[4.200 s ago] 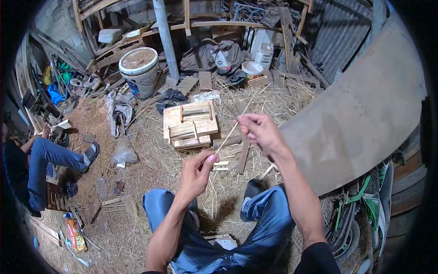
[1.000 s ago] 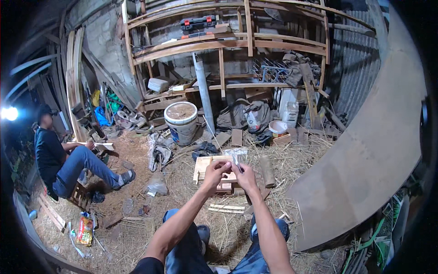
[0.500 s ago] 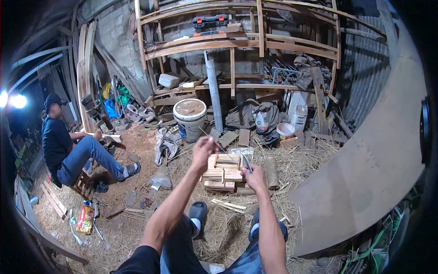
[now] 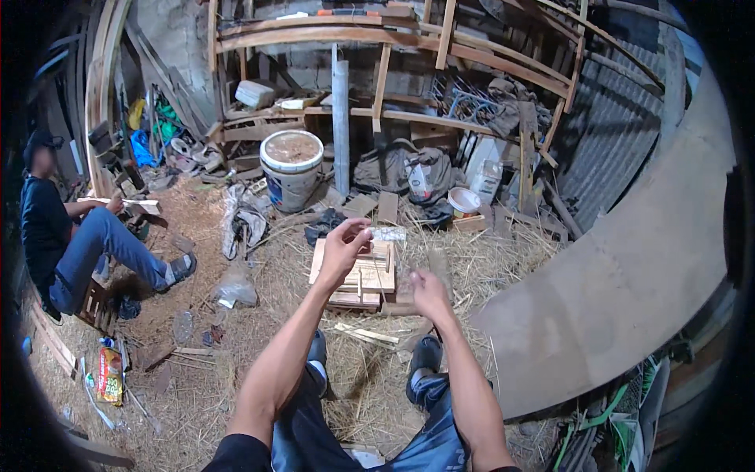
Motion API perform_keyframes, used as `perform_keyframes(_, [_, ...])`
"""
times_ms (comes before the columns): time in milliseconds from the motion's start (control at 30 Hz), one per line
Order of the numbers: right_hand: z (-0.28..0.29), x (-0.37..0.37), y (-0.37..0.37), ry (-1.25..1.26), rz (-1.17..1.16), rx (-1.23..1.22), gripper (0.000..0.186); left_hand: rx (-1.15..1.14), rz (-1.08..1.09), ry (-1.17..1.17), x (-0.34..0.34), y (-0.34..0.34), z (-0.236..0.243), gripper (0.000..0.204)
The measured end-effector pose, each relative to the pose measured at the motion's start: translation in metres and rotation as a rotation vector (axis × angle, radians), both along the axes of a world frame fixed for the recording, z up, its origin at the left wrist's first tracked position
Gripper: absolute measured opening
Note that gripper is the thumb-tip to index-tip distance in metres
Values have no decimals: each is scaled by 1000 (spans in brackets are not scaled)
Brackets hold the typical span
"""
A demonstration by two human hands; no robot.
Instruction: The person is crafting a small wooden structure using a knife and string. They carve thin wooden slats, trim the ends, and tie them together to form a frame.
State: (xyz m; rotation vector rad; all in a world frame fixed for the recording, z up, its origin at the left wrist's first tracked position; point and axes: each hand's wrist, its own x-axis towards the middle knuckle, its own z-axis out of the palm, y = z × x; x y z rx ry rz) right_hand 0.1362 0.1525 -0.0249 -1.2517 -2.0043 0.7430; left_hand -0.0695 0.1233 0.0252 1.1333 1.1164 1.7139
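My left hand [image 4: 346, 248] is raised over the left and middle of the stacked pale wooden boards [image 4: 330, 279] with slats on them, fingers curled; any small thing in it is too faint to make out. My right hand [image 4: 427, 293] is closed just right of the stack, lower than my left, with something faint and blurred at its thumb that I cannot name. Thin loose slats [image 4: 366, 332] lie on the straw in front of the stack, between the stack and my feet.
A seated co-worker [image 4: 47, 228] at left works at a pale board. Behind the stack stand a white bucket [image 4: 289, 181], a grey pipe [image 4: 340, 134] and scrap wood. A large grey sheet [image 4: 598, 307] curves along the right. A bright packet [image 4: 110, 377] lies lower left.
Earlier my hands held a thin stick between them; they met over the stack, then drew apart, a blade showing in my right hand. That blade is now indistinct. My view has shifted slightly.
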Motion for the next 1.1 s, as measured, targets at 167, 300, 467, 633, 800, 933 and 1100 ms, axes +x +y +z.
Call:
perform_keyframes(167, [18, -5, -1, 388, 25, -126, 27, -23, -197, 125, 22, -7, 8, 28])
perform_keyframes(300, [59, -9, -2, 559, 94, -69, 30, -49, -322, 185, 38, -10, 16, 29])
perform_keyframes(467, [71, -9, 13, 559, 172, -170, 22, -46, -303, 176, 40, -10, 17, 22])
perform_keyframes(633, [57, 3, 17, 759, 26, -293, 16, -118, -359, 362, 38, -19, 11, 21])
perform_keyframes(800, [50, 16, 20, 763, 0, -337, 21, -232, -383, 433, 36, -33, 19, 21])
perform_keyframes(933, [45, 18, 11, 570, 175, -335, 26, -270, -471, 228, 45, -31, 7, 21])
perform_keyframes(1100, [51, 16, 4, 395, 157, -134, 30, -220, -473, -143, 70, -34, 10, 28])
